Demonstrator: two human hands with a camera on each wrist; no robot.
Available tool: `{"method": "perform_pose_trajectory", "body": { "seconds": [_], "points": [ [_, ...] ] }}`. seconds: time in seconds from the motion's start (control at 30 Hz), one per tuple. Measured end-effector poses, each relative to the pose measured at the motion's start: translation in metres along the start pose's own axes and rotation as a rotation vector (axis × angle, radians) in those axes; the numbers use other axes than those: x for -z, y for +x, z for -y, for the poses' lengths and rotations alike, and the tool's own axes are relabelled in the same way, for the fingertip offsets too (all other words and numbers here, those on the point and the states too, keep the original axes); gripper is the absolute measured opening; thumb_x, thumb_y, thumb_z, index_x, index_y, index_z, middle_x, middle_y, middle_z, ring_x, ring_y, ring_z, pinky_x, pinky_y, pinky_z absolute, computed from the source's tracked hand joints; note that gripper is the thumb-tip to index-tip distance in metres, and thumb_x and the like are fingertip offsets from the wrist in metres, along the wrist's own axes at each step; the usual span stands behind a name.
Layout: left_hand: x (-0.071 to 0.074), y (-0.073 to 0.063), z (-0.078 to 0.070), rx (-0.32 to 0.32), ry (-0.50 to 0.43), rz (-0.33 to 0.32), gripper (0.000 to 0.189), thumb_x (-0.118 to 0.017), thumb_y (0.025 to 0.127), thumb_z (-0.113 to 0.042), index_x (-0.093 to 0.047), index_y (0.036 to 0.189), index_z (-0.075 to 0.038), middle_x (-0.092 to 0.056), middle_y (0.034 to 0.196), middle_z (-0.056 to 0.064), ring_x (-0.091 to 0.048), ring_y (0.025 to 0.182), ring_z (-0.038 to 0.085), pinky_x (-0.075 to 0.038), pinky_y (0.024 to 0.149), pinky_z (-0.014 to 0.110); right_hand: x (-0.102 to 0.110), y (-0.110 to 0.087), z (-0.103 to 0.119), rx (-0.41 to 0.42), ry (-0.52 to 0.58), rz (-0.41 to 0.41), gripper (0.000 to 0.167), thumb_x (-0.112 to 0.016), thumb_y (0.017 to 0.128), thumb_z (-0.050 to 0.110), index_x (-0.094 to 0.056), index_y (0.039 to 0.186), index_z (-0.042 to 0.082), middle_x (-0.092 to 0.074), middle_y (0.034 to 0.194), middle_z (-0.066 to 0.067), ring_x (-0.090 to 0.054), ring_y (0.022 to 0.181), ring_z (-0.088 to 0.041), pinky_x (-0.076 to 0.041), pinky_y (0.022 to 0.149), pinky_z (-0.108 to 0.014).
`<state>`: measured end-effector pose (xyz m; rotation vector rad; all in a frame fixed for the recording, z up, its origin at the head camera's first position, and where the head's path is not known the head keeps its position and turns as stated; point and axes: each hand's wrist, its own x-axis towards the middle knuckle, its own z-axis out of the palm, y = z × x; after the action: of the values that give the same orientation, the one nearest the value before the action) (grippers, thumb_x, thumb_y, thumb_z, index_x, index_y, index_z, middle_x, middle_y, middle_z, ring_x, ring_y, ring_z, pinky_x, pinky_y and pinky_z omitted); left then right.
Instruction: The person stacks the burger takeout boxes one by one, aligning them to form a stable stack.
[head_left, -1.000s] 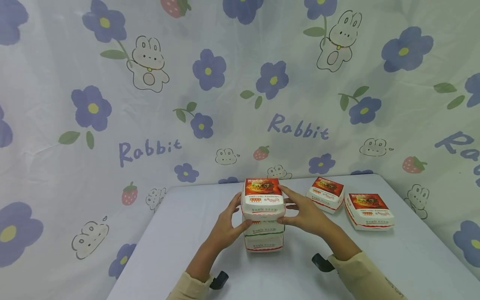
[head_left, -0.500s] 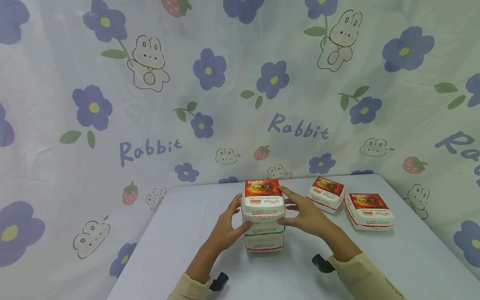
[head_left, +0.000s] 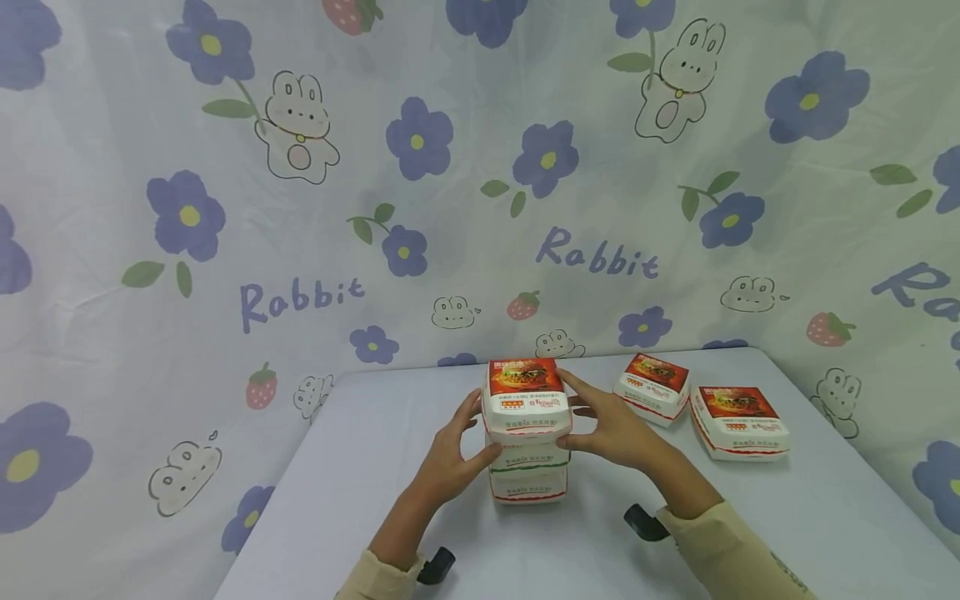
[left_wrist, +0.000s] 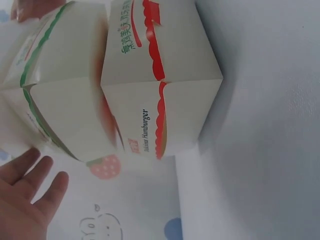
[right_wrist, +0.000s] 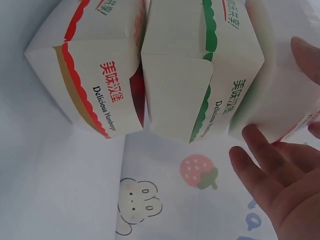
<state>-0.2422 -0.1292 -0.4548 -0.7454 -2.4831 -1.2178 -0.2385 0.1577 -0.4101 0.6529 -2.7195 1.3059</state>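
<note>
Three white hamburger boxes stand stacked in the middle of the table. The top box (head_left: 527,400), with a red burger picture on its lid, is held between both hands. My left hand (head_left: 448,462) has its thumb at the box's front corner and its fingers along the left side. On the right side my right hand (head_left: 618,432) does likewise, thumb in front, index fingertip near the lid's edge. Beneath sits a green-edged box (right_wrist: 182,75), then a red-edged bottom box (left_wrist: 150,75) resting on the table. The far sides of the stack are hidden.
Two more hamburger boxes lie to the right, one at the back (head_left: 652,387) and one nearer (head_left: 738,423). A white cloth covers the table (head_left: 360,467). Behind its far edge hangs a rabbit-and-flower curtain (head_left: 465,217). Black camera mounts (head_left: 647,523) jut from the wrists.
</note>
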Motion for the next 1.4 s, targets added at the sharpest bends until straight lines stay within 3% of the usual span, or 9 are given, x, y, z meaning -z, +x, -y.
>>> {"method": "perform_pose_trajectory", "body": {
  "seconds": [0.3,0.63,1.17,1.4],
  "points": [
    [0.0019,-0.0011,0.0022,-0.019,0.005,-0.002,0.081,-0.067,0.089,-0.048,-0.023,0.155,-0.032,-0.047,0.146,-0.001,-0.047,0.13,0.024,-0.042,0.1,0.054,-0.0001,-0.0004,0.0006,-0.003,0.004,0.005,0.107,-0.087,0.072,0.032,-0.02,0.155,0.04,-0.043,0.149,-0.008,-0.054,0.121,-0.036,-0.048,0.091,-0.057],
    [0.0021,-0.0014,0.0031,-0.037,0.012,0.003,0.08,-0.067,0.089,-0.047,-0.023,0.155,-0.033,-0.046,0.147,-0.001,-0.046,0.131,0.023,-0.042,0.101,0.053,-0.0007,-0.0011,-0.0005,0.002,0.006,0.003,0.106,-0.087,0.072,0.033,-0.021,0.156,0.036,-0.043,0.149,-0.009,-0.054,0.121,-0.037,-0.048,0.091,-0.058],
    [0.0025,0.0002,0.0015,-0.082,0.011,0.004,0.077,-0.065,0.092,-0.043,-0.023,0.155,-0.031,-0.046,0.147,0.001,-0.045,0.132,0.024,-0.043,0.1,0.052,-0.005,-0.0016,-0.0051,-0.024,0.044,-0.014,0.106,-0.087,0.072,0.032,-0.021,0.154,0.04,-0.048,0.144,-0.011,-0.054,0.12,-0.042,-0.052,0.087,-0.054],
    [0.0024,0.0006,0.0009,-0.059,0.009,0.001,0.079,-0.067,0.09,-0.045,-0.023,0.154,-0.033,-0.046,0.147,-0.001,-0.044,0.133,0.021,-0.043,0.1,0.051,-0.004,-0.0026,-0.0062,-0.013,0.053,-0.021,0.108,-0.087,0.071,0.036,-0.02,0.155,0.037,-0.039,0.151,-0.01,-0.051,0.122,-0.044,-0.051,0.088,-0.055]
  ]
}}
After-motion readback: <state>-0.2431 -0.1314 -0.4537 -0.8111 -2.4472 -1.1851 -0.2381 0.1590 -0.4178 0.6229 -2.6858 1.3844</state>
